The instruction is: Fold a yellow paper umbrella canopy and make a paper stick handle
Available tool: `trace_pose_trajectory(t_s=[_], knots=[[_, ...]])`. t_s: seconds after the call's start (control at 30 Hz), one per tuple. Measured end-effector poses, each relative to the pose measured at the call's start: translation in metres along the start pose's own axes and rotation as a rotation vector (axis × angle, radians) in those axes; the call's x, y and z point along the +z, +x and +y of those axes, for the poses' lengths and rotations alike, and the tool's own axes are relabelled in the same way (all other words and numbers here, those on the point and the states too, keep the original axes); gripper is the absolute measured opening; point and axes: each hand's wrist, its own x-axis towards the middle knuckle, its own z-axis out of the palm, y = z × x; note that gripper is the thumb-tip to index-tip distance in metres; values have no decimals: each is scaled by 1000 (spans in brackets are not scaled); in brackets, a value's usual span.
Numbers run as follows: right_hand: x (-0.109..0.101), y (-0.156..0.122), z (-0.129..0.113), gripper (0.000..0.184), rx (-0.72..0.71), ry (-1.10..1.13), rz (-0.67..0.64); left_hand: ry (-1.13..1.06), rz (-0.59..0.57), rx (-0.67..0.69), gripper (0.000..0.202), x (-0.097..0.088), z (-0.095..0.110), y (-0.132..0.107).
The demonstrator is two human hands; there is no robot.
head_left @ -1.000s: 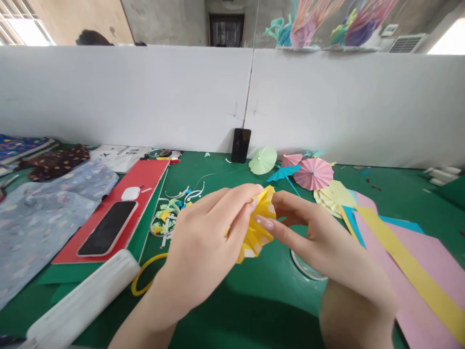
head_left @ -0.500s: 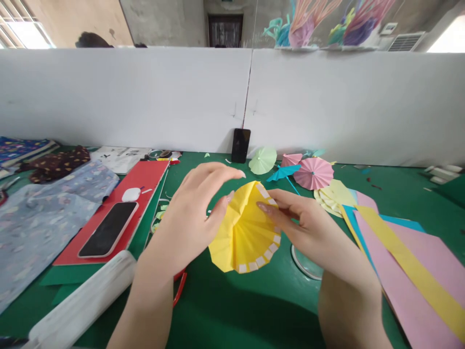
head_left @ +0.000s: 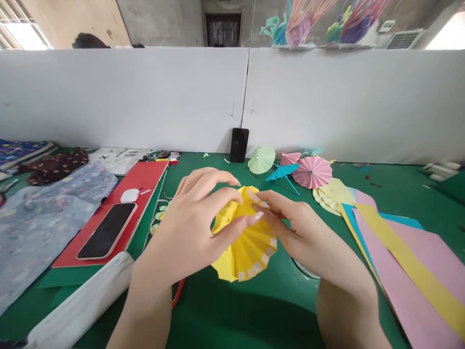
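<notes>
1. Yellow pleated paper (head_left: 250, 249): ctr of frame, held up over green table (head_left: 218, 315); white tabs along its R & lower rim. Vs 1 s ago, when it was bunched up betw. both hands, it's now opened out into a fan; vs ½ s ago, slightly lower.
2. R hand (head_left: 301, 218), ctr-right: thumb & fingers pinching paper's upper-R edge, approx same grip as ½ s ago.
3. L hand (head_left: 189, 228), ctr-left: fingers curled & spread apart, thumb well off the index. Thumb's come across from paper's L part to its middle, tip now by R fingertips; can't tell if it presses the paper.
4. Red loop (head_left: 178, 293), lower ctr-left, partly behind L forearm; showed ½ s ago too, not 1 s ago.
5. Unchanged: pale green (head_left: 261, 160), blue (head_left: 282, 171) & pink paper umbrellas (head_left: 312, 172), just above & R of ctr; pale yellow discs (head_left: 332, 196) near them; pink sheet (head_left: 428, 252) w/ yellow strip (head_left: 410, 257), lower right; upright black phone (head_left: 240, 145), upper ctr.
</notes>
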Motion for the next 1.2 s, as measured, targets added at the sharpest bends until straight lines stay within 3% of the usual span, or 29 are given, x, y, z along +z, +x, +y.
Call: trace_pose_trajectory(t_s=[0.5,0.87,1.2], knots=[[2,2,1,26,-58,-37,22,108,-83,47,15,9,2,0],[3,-1,4,28,-69,-242,-51,130,-127,116,15,12,1,-1],[1,-3,3,28,-89,-222,-75,117,-108,131,14,10,-2,-2]])
